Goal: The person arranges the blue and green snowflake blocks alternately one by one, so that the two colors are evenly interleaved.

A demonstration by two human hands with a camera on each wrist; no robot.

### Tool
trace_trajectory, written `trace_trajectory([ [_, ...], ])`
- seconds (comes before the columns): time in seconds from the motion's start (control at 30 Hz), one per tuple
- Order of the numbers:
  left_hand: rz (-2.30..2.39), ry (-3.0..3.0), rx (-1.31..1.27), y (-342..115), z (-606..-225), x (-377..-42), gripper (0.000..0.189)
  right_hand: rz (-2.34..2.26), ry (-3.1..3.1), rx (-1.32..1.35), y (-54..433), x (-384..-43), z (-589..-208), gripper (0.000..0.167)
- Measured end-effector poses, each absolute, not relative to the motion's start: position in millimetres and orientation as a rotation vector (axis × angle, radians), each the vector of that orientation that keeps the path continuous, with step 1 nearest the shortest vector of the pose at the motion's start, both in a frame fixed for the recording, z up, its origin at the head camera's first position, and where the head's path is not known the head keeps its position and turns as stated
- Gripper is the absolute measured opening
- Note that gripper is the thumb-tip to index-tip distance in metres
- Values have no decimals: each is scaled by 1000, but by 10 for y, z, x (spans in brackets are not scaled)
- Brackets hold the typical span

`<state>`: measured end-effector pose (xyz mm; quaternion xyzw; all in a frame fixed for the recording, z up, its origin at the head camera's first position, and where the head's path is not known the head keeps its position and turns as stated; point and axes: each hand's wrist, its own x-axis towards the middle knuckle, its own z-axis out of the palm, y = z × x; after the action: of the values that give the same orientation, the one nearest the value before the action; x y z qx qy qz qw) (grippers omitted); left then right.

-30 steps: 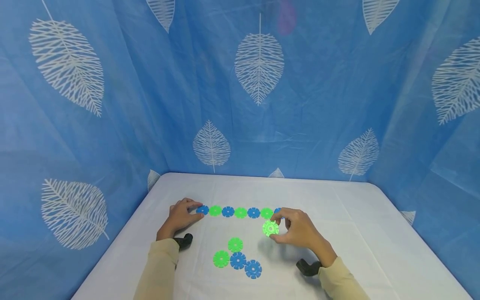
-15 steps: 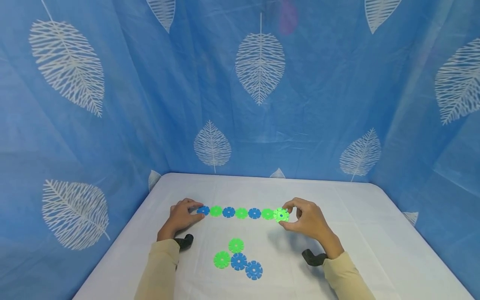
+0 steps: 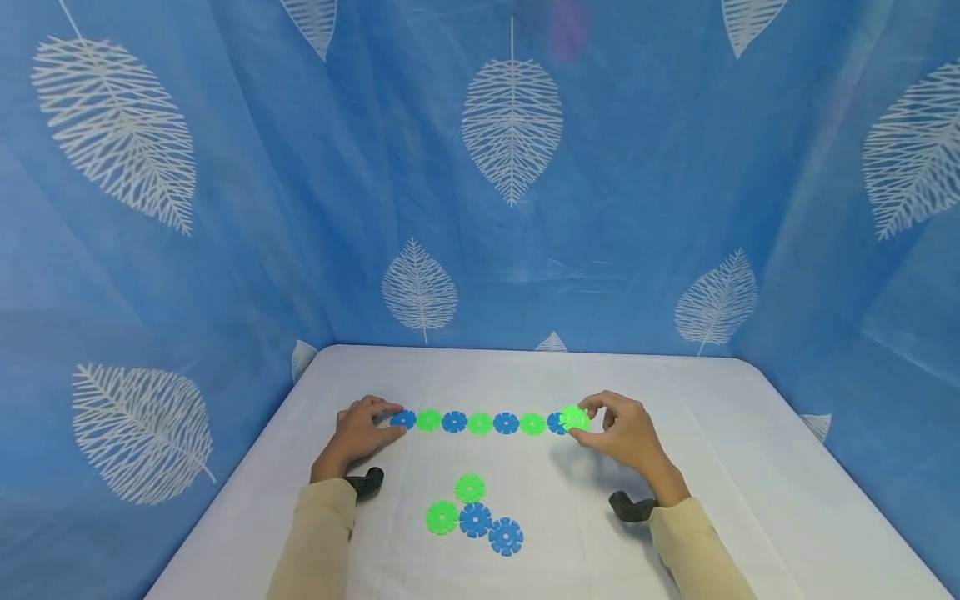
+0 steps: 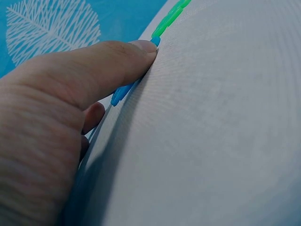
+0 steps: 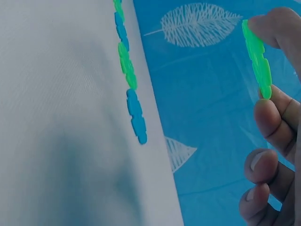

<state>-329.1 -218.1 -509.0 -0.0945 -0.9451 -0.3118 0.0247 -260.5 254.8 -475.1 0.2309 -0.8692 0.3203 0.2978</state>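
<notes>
Nearest, two sleeves, the left [image 3: 315, 533] and the right [image 3: 697, 546], reach in over the table [image 3: 757, 483], whose near edge is out of view. Between the forearms, on the side towards that edge, lie loose notched discs: a near blue disc [image 3: 506, 537], a second blue disc [image 3: 476, 519], a green disc [image 3: 442, 517] and a farther green disc [image 3: 470, 488]. They sit bunched and flat, probably to stay within easy reach of either hand. A black wrist mount sits at each wrist, left [image 3: 367, 483] and right [image 3: 632, 507].

Beyond, nearer the far edge and roughly parallel to it, runs a row of seven discs [image 3: 480, 423], alternating blue and green; the even line and colour order look deliberate. At its end towards the table's left edge, the left hand [image 3: 362, 432] has thumb and forefinger narrowed on the rim of the left-end blue disc [image 3: 402, 419], likely to steady it.

At the end towards the right edge, the right hand [image 3: 626, 427] pinches the held green disc [image 3: 574, 418] by its rim, the other fingers curled back. That grip presumably leaves the disc's faces and inner side free. From the head it overlaps the right-end blue disc [image 3: 555, 422], yet the right wrist view shows it raised and apart from the row.

Past the far edge hangs a blue cloth [image 3: 607, 283] printed with white leaves.
</notes>
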Motion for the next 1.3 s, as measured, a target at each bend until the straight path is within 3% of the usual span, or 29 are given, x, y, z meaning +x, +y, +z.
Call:
trace_trajectory([
  [0.8, -946, -2937, -280, -2179, -5081, -3275, 45, 707, -2536, 226, 2737, -2675, -4945, 40],
  [1.3, -966, -2925, -286, -2177, -5055, -3252, 45, 739, -2657, 133, 2760, -2693, -4987, 40],
])
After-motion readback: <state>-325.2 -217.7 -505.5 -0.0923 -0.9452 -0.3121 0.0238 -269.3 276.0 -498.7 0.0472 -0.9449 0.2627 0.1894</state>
